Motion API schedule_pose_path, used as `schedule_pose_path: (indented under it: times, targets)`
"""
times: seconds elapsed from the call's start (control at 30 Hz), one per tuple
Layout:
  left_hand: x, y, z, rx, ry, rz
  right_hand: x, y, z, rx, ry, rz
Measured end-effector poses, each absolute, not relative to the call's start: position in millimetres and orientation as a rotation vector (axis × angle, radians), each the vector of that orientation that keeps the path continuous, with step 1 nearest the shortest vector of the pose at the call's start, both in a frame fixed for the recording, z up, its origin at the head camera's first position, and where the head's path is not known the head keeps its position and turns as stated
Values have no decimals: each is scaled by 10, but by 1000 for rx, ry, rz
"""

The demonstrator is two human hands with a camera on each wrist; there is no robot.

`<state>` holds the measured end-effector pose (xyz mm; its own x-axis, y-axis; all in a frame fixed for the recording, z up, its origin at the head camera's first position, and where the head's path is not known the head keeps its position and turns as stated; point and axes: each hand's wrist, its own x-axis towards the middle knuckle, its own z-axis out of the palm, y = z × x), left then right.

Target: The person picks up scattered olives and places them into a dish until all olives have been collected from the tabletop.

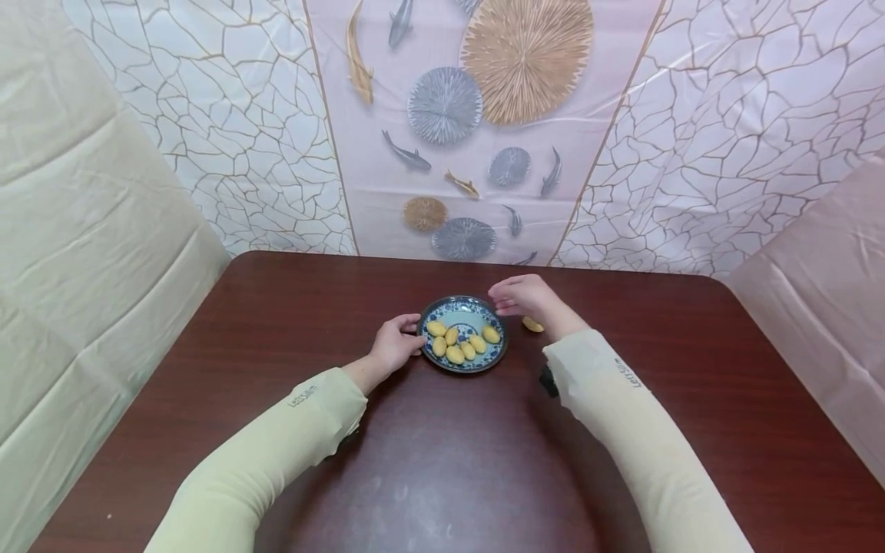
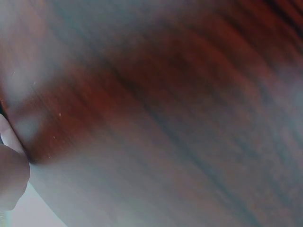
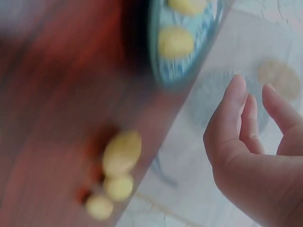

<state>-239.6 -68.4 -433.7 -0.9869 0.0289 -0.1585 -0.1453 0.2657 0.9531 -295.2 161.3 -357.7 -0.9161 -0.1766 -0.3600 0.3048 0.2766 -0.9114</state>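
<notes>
A round blue-patterned plate point(image 1: 462, 300) with a dark rim lies on the table and bears several small yellow oval fruits point(image 1: 455, 354). My left hand point(image 1: 396, 343) grips the plate's left edge, thumb at the rim; the left wrist view catches only a bit of the hand point(image 2: 13, 177) at its border. Beyond the plate's right rim, my right hand point(image 1: 523, 296) is raised with bent fingers and a gap to the thumb, holding nothing. In the right wrist view, that hand point(image 3: 255, 146) is above three more yellow fruits point(image 3: 122, 153) on the table, mostly hidden by the arm in the head view.
The dark reddish-brown table point(image 1: 429, 453) ends at a back edge just behind the plate. A patterned cloth point(image 1: 276, 115) hangs behind it, and pale cloth panels point(image 1: 83, 253) flank both sides. A black object point(image 1: 548, 382) shows under the right sleeve cuff.
</notes>
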Motion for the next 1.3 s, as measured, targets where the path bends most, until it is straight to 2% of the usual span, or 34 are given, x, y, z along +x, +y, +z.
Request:
schedule_pose_path:
  times: [0.3, 0.57, 0.93, 1.3]
  targets:
    - [-2411, -700, -4336, -114, 2377, 1837, -2980, 2157, -3472, 243, 2204, -1672]
    - [-2406, -700, -4321, -115, 2381, 1826, -2935, 2478, -3579, 301, 2234, -1673]
    - [-2403, -700, -4325, -113, 2381, 1822, -2917, 2571, -3716, 482, 2234, -1633]
    - [-2424, -701, -4355, -89, 2378, 1830, -2923, 2560, -3905, 354, 2394, -1414]
